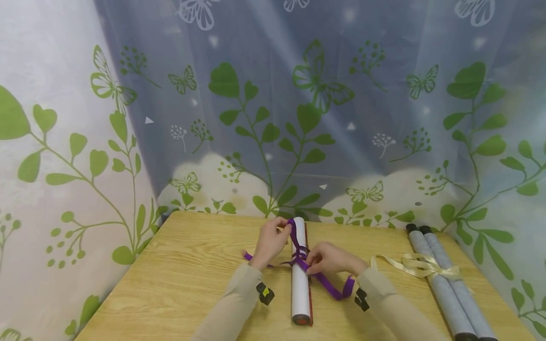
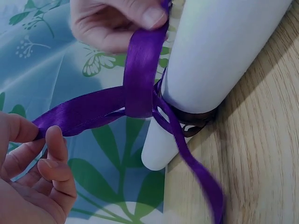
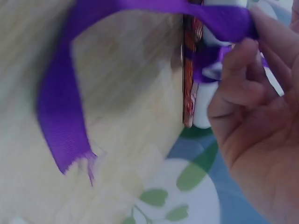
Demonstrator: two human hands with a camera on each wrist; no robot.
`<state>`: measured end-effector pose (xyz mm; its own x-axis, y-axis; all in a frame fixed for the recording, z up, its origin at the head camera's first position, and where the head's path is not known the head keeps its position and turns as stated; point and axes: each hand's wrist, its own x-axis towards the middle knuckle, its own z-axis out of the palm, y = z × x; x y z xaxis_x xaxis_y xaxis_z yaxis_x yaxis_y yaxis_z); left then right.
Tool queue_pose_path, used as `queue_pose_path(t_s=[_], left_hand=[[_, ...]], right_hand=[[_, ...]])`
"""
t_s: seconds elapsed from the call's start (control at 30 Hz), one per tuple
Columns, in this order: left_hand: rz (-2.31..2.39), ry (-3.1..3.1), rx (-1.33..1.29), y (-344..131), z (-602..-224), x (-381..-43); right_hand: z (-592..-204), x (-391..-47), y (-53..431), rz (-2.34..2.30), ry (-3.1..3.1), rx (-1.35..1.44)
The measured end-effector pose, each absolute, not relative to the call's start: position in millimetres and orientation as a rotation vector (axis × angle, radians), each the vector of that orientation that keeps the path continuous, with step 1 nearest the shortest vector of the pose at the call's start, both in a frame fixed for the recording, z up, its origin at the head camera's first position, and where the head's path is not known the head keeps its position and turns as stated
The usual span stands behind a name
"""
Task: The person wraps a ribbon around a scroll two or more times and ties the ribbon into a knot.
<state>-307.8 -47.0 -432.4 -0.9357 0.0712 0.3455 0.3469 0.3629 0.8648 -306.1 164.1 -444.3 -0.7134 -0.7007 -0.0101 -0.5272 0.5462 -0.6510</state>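
A white rolled scroll [image 1: 300,293] with a dark end cap and a red edge along its right side lies lengthwise on the table. A purple ribbon [image 1: 327,286] is wound round its middle. My left hand [image 1: 272,242] pinches a folded loop of this ribbon [image 2: 84,109] between thumb and finger, pulled away from the scroll. Right of the scroll, my right hand [image 1: 332,258] pinches another stretch of the ribbon close to the crossing; in the left wrist view it crosses over the loop. The ribbon's frayed end [image 3: 74,158] hangs free beyond the right hand.
Two grey rolled scrolls [image 1: 448,284] with black caps lie side by side at the table's right, tied with a cream ribbon [image 1: 420,266]. A patterned curtain [image 1: 273,142] with green leaves and butterflies stands behind the wooden table [image 1: 179,284].
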Motion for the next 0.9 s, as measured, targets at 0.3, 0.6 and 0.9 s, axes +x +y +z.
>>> queue_pose_path(t_s=[0.3, 0.6, 0.9], left_hand=[[-1.621, -2.368, -0.385, -46, -433, -309], [-1.627, -2.364, -0.39, -44, -434, -309], [-1.63, -2.343, -0.418, -42, -433, -308]], right_hand=[[-429, -306, 185, -0.657, 2.467, -0.988], [-429, -308, 189, -0.67, 2.511, -0.92], [-444, -302, 153, -0.85, 2.876, -0.858]])
